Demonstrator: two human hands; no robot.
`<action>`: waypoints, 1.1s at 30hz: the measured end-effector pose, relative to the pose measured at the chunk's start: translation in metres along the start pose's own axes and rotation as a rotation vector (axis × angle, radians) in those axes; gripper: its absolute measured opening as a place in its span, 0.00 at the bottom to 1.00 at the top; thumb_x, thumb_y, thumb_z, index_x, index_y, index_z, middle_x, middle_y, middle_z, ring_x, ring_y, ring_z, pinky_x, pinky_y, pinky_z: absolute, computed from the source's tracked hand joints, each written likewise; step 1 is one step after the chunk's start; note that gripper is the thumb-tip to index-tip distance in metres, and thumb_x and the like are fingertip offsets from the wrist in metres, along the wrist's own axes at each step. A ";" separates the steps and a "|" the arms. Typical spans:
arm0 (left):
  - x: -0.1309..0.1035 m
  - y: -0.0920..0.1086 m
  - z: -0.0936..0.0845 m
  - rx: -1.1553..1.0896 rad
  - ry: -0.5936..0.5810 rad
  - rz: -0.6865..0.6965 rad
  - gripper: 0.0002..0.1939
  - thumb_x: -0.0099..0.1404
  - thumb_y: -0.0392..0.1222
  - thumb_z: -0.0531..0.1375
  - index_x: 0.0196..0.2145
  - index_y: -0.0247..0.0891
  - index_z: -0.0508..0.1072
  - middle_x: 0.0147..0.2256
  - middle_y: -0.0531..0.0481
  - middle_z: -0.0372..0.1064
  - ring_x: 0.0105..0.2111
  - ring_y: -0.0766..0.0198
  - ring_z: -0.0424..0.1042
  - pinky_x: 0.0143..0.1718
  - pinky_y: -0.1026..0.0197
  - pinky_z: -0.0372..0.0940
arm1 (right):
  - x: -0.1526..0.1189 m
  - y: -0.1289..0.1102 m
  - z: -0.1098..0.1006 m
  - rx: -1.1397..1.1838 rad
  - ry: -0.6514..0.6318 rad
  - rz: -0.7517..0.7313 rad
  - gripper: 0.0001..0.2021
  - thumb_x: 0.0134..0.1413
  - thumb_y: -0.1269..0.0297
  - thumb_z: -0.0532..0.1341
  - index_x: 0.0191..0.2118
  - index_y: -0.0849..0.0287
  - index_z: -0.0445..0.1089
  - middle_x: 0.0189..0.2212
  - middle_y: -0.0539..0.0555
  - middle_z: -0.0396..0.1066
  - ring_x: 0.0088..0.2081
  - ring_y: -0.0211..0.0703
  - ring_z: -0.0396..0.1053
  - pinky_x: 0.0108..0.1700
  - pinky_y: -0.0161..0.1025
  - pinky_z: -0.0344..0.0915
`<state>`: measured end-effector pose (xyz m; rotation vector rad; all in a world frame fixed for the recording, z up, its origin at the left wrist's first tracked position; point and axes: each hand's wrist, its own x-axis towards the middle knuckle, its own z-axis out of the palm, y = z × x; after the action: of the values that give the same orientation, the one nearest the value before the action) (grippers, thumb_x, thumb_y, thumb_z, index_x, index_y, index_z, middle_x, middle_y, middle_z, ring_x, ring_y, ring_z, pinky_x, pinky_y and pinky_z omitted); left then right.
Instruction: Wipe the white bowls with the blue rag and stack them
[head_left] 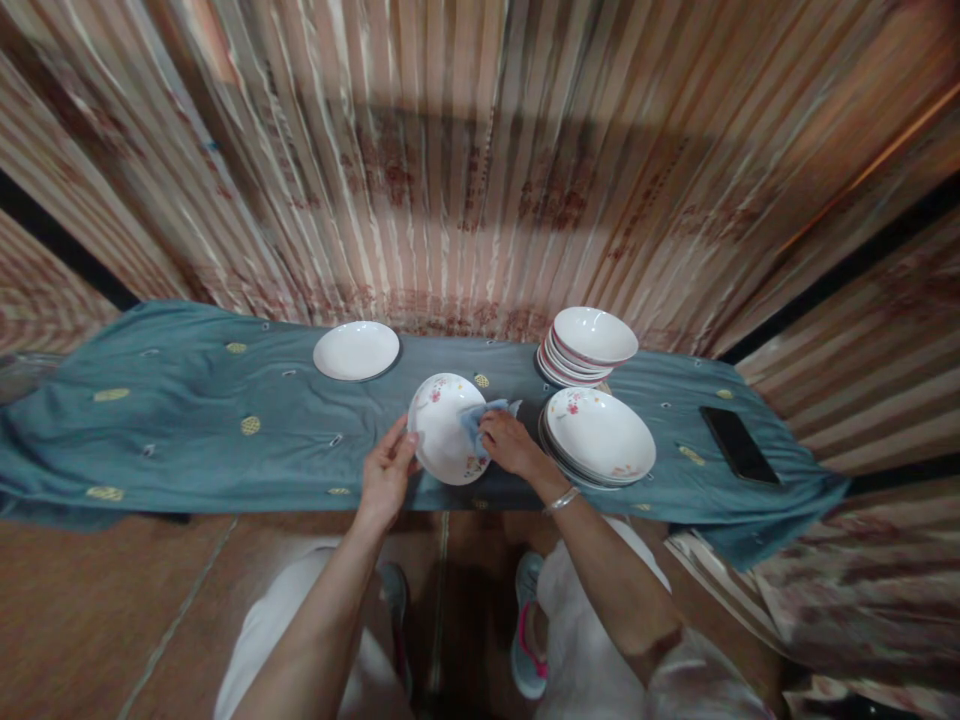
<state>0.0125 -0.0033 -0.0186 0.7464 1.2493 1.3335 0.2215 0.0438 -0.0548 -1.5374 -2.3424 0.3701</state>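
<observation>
A white plate with small flower prints (444, 440) is tilted up above the cloth-covered table, near its front edge. My left hand (388, 468) grips the plate's left rim, thumb on the face and fingers behind. Bunched in my right hand (511, 440) is a blue cloth (474, 420), pressed against the right side of the plate's face. Right of that hand stands a stack of flowered plates (600, 435). Farther back on the left, a plain-looking white plate (356, 350) lies by itself.
Behind the flowered stack stands a pile of bowls with reddish rims (592, 338). A black phone (739, 445) lies at the right end of the teal tablecloth (187, 420). A striped curtain (450, 180) hangs right behind the table, with dark poles at both sides.
</observation>
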 end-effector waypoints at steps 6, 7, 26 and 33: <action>-0.001 0.001 0.000 0.014 0.000 -0.001 0.48 0.35 0.61 0.72 0.52 0.34 0.74 0.41 0.40 0.77 0.38 0.56 0.73 0.33 0.62 0.68 | 0.016 0.003 0.005 0.021 0.141 -0.003 0.13 0.56 0.78 0.53 0.39 0.63 0.74 0.45 0.61 0.72 0.49 0.47 0.68 0.57 0.44 0.62; -0.001 0.001 0.000 0.012 0.002 -0.004 0.48 0.35 0.61 0.73 0.52 0.34 0.74 0.41 0.40 0.77 0.37 0.56 0.73 0.32 0.62 0.68 | 0.019 0.004 0.005 0.032 0.154 -0.002 0.13 0.56 0.78 0.53 0.40 0.63 0.74 0.46 0.60 0.72 0.49 0.47 0.68 0.58 0.44 0.62; 0.000 -0.004 -0.004 -0.044 -0.005 -0.005 0.45 0.37 0.58 0.73 0.51 0.34 0.75 0.39 0.43 0.76 0.34 0.62 0.71 0.32 0.62 0.68 | 0.056 -0.034 0.027 0.617 0.205 -0.077 0.19 0.59 0.68 0.56 0.56 0.58 0.68 0.56 0.58 0.66 0.58 0.45 0.62 0.62 0.43 0.56; 0.004 -0.006 -0.005 -0.058 0.017 -0.018 0.45 0.34 0.58 0.74 0.49 0.33 0.76 0.35 0.46 0.76 0.31 0.64 0.70 0.30 0.63 0.68 | 0.042 -0.055 0.022 0.678 0.112 -0.175 0.12 0.57 0.69 0.58 0.46 0.58 0.76 0.47 0.56 0.72 0.50 0.44 0.68 0.56 0.42 0.62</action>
<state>0.0086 -0.0021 -0.0263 0.6823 1.2232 1.3581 0.1511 0.0597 -0.0488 -0.9921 -1.9440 0.8934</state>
